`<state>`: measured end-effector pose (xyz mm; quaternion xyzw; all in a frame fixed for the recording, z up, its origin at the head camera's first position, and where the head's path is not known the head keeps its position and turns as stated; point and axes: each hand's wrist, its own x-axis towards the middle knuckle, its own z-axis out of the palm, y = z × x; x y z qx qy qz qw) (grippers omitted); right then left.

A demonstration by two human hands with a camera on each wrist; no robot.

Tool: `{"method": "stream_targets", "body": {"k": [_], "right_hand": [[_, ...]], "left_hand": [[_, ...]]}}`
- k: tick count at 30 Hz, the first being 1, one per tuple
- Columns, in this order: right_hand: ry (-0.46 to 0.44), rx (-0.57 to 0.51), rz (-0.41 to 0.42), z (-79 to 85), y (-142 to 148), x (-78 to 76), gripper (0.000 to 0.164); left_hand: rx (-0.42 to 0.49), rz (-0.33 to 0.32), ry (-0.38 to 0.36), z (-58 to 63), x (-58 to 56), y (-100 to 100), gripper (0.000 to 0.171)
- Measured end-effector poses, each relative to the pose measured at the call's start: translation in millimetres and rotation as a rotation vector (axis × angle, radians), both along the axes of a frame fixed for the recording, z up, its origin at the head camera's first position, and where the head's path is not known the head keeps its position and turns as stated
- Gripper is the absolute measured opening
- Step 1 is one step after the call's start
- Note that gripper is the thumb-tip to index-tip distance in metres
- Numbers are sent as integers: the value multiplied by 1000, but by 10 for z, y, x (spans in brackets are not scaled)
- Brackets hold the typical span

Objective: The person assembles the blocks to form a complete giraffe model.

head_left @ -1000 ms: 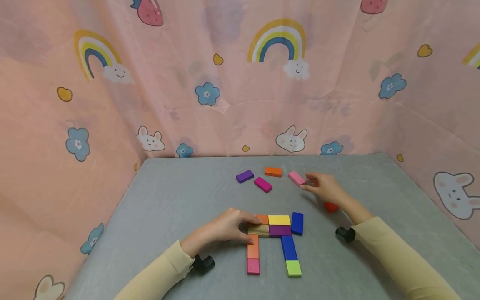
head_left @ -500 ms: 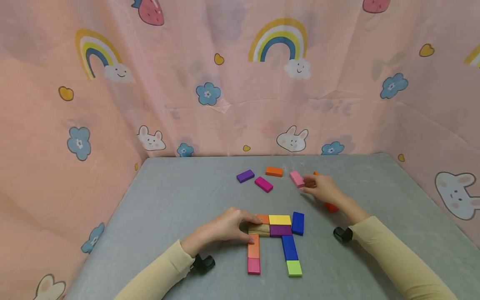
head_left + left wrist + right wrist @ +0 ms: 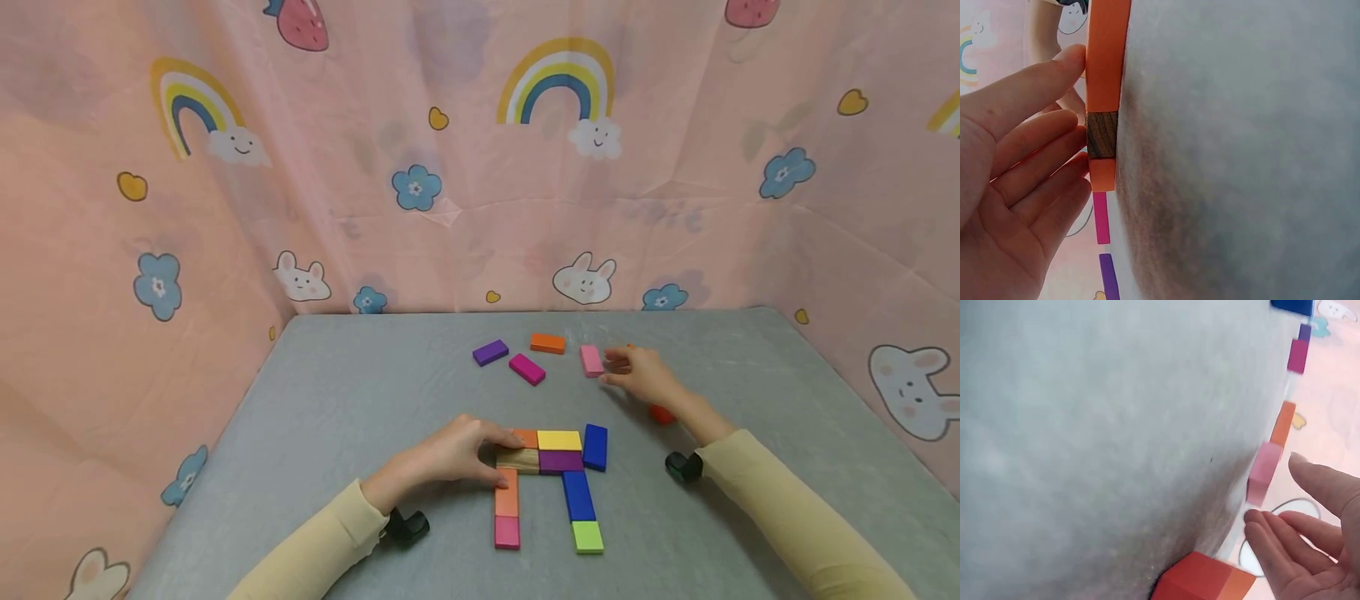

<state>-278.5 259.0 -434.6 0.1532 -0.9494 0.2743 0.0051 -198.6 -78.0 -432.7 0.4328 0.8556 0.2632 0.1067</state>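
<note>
My left hand [image 3: 456,450] rests at the left end of a flat arrangement of wooden blocks. Its fingertips touch the side of an orange block [image 3: 527,437] and a wood-grain block [image 3: 517,461], with the thumb on a lower orange block [image 3: 507,497]. Yellow [image 3: 559,440], purple [image 3: 560,462] and blue [image 3: 578,495] blocks continue the arrangement. Farther back, my right hand [image 3: 647,375] hovers beside a pink block [image 3: 592,361]. In the right wrist view its thumb and fingers are parted, with the pink block [image 3: 1264,474] just beyond them.
Loose purple [image 3: 491,352], magenta [image 3: 527,368] and orange [image 3: 548,343] blocks lie along the back of the grey table. A red block [image 3: 662,414] sits partly hidden under the right forearm. Another blue block [image 3: 596,447] borders the arrangement's right end. A pink patterned curtain [image 3: 450,250] surrounds the table.
The pink block has turned to stand nearly straight, where it was slanted before. My right hand has shifted slightly and its fingers are off the block. The left hand stays put.
</note>
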Motion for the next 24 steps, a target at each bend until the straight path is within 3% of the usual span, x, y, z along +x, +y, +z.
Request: {"method": "stream_targets", "body": {"k": [7, 13, 24], "right_hand": [[-40, -8, 1, -2, -16, -189, 68], [-43, 6, 18, 5, -45, -299, 71], [-76, -3, 55, -16, -54, -335, 68]], "left_hand": [[2, -4, -12, 4, 0, -6, 49], [-2, 0, -11, -1, 5, -5, 49], [2, 4, -15, 7, 0, 6, 49]]}}
